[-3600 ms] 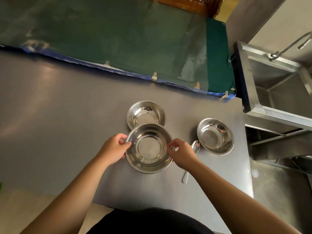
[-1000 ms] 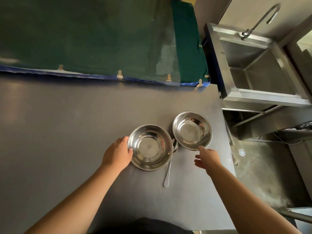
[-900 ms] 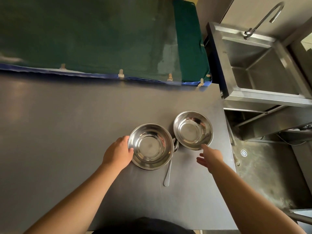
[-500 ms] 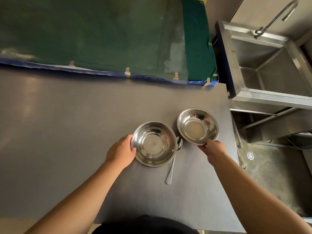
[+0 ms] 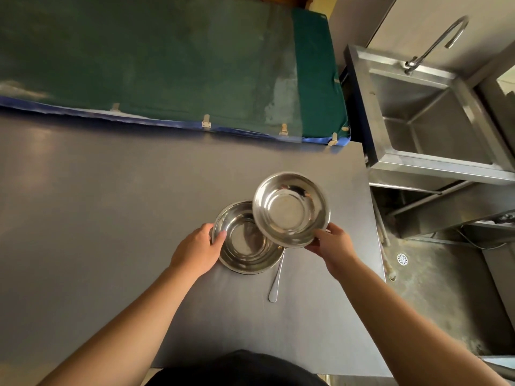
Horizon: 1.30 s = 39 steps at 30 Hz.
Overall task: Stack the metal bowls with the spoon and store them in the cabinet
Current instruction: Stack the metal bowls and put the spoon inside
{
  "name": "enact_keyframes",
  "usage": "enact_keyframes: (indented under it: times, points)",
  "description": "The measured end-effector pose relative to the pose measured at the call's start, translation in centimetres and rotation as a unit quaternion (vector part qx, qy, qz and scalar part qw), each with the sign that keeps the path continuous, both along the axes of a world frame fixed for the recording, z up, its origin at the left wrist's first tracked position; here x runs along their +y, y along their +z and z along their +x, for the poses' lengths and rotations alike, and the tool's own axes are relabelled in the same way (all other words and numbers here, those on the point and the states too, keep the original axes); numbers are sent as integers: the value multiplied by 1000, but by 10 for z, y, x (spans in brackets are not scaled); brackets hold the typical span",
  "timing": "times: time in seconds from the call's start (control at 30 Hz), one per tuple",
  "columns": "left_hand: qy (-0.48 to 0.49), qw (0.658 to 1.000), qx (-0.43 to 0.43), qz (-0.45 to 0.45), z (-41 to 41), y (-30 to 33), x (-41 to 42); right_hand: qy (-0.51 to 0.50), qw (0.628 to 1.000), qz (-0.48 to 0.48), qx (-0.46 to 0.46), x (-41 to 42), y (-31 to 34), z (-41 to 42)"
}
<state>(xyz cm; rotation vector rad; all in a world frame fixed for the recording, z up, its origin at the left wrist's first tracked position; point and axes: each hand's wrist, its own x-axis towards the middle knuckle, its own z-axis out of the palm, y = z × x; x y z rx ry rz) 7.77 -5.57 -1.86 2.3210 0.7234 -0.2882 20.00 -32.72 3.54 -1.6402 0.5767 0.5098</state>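
Observation:
A stack of metal bowls (image 5: 243,245) rests on the grey table (image 5: 111,204); my left hand (image 5: 199,250) grips its left rim with the thumb over the edge. My right hand (image 5: 333,246) holds a single metal bowl (image 5: 289,208) by its near rim, lifted and overlapping the stack's right side. A metal spoon (image 5: 276,280) lies on the table just right of the stack; its head is hidden under the bowls and only the handle shows.
A green mat with a blue edge (image 5: 167,65) lies along the table's far side. A steel sink (image 5: 429,121) with a tap (image 5: 437,40) stands to the right. The table's right edge is close to my right hand, with floor and a drain (image 5: 402,259) beyond.
My right hand reached the single bowl, took its near rim, lifted it and moved it left over the stack. My left hand stayed on the stack's rim.

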Motion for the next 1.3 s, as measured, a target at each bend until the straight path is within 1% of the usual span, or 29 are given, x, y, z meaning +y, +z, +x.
enact_keyframes:
  times: [0.2, 0.3, 0.53, 0.63, 0.8, 0.9, 1.07, 1.2, 1.3]
  points:
    - [32, 998, 12, -54, -1, 2, 0, 74, 997, -6, 21, 13, -21, -30]
    - [39, 997, 12, -64, -2, 3, -1, 106, 994, -24, 32, 19, -31, -41]
    - [67, 992, -7, -104, -2, -5, -4, 128, 988, -79, 25, 31, -38, -46]
    - [89, 985, -12, -149, 0, -8, -5, 134, 983, -121, 20, 35, -36, -45]
    - [111, 977, -12, -182, 1, -13, -2, 164, 964, -210, -9, 42, -37, -46]
    - [127, 974, -12, -187, -2, -13, 0, 204, 946, -249, -35, 44, -39, -49]
    - [145, 971, -10, -191, -11, -12, 8, 276, 906, -312, -73, 50, -41, -56]
    - [137, 973, -7, -183, -19, -12, 13, 304, 900, -310, -48, 59, -45, -64]
    - [126, 979, -10, -162, -25, -10, 14, 303, 904, -300, -41, 62, -46, -69]
